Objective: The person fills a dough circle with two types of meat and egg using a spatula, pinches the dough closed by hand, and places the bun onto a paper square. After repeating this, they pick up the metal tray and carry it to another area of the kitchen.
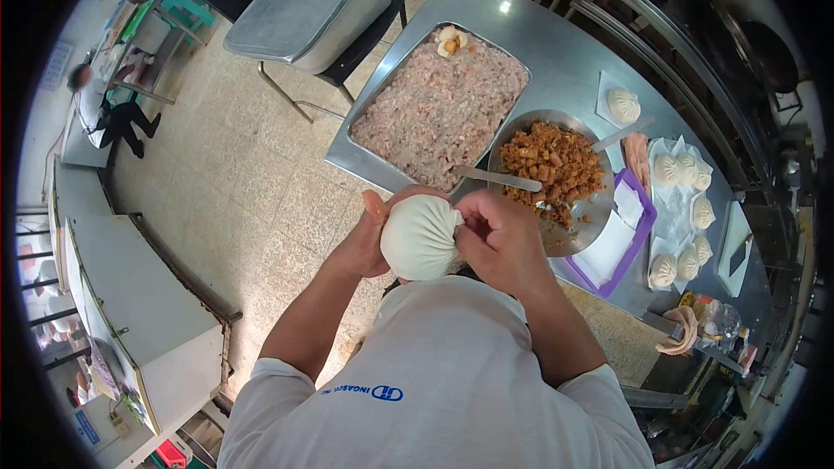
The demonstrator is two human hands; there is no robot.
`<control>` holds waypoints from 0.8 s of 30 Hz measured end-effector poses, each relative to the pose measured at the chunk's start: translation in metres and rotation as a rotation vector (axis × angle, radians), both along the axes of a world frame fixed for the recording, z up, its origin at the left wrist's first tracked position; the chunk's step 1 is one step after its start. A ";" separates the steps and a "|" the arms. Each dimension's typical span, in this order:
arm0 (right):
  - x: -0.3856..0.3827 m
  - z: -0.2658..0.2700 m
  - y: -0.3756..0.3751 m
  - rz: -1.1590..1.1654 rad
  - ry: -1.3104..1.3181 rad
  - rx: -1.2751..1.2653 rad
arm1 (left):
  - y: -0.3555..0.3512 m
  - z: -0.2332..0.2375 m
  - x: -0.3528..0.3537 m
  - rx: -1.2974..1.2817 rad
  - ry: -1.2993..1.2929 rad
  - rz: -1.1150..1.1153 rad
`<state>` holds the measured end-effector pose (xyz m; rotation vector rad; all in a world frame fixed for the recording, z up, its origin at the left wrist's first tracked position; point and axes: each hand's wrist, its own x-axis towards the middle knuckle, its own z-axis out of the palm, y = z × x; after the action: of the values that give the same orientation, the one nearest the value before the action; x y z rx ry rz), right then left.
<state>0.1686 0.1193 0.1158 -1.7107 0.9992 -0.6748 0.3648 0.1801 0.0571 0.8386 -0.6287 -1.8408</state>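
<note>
My left hand (367,236) cups a large round pleated dough bun (419,239) from its left side, in front of my chest. With thumb and fingers closed, my right hand (497,230) pinches the gathered dough at the bun's right edge. Just beyond the hands, a metal tray (372,175) holds pale minced meat (434,104), with a few cream and yellow pieces (451,41) at its far end. To the right is a steel bowl (569,243) of brown cooked filling (552,165). A flat metal spatula (504,178) reaches from the tray over the bowl.
On the steel table (565,56) are a purple-rimmed tray (645,200) with white paper squares, a single pleated bun (623,105), and several more buns (686,169) on paper. A lidded metal tub (313,0) stands beyond. Another person (109,113) is at the far left.
</note>
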 end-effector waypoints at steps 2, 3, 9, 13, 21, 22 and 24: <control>-0.003 -0.005 -0.004 0.073 0.049 -0.202 | -0.001 0.003 0.002 0.042 -0.021 -0.007; -0.005 -0.005 -0.004 0.073 0.047 -0.202 | 0.000 0.004 0.007 0.069 0.010 -0.025; -0.003 0.010 0.001 0.004 -0.004 0.054 | 0.000 -0.017 0.000 0.038 0.173 -0.074; -0.005 0.000 -0.004 0.115 0.030 -0.148 | -0.004 -0.011 -0.001 -0.007 0.007 -0.035; -0.002 0.017 0.006 0.131 0.023 -0.127 | 0.002 0.002 -0.006 0.110 0.292 0.074; 0.000 0.022 0.008 0.134 0.032 -0.228 | 0.002 0.002 -0.008 0.089 0.349 0.096; 0.004 0.022 0.009 0.134 0.042 -0.334 | 0.001 0.004 -0.014 0.098 0.318 0.154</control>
<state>0.1728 0.1283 0.1382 -2.0698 0.8243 -0.7516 0.3504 0.1810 0.0614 0.6197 -0.2681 -1.8230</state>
